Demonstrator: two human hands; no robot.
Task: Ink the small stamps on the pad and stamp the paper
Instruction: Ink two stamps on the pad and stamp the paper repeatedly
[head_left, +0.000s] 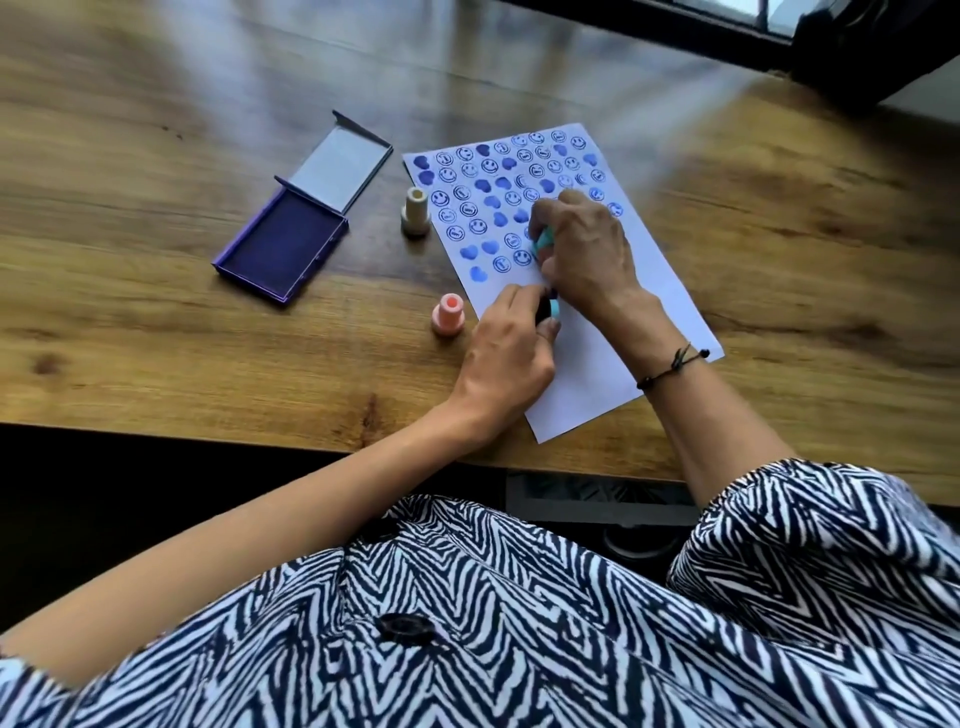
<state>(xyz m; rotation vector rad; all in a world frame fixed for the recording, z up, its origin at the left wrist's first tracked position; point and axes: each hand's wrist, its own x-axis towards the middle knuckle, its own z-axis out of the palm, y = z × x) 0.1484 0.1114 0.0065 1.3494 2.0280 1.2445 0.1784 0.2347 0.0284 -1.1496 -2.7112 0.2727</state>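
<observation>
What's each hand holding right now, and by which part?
Right hand: a teal stamp, pinched around its body. Left hand: a teal cap-like piece with a dark inside, fingertips on its rim.

Daylight is admitted from the window (769, 15) at upper right. Broad pale glare is laid across the wooden table (156, 171), brightest along the far side. The space under the near table edge is left in deep shadow. Wide-angle bending is seen toward the frame borders. Slight softness is noted throughout, stronger at the edges.
</observation>
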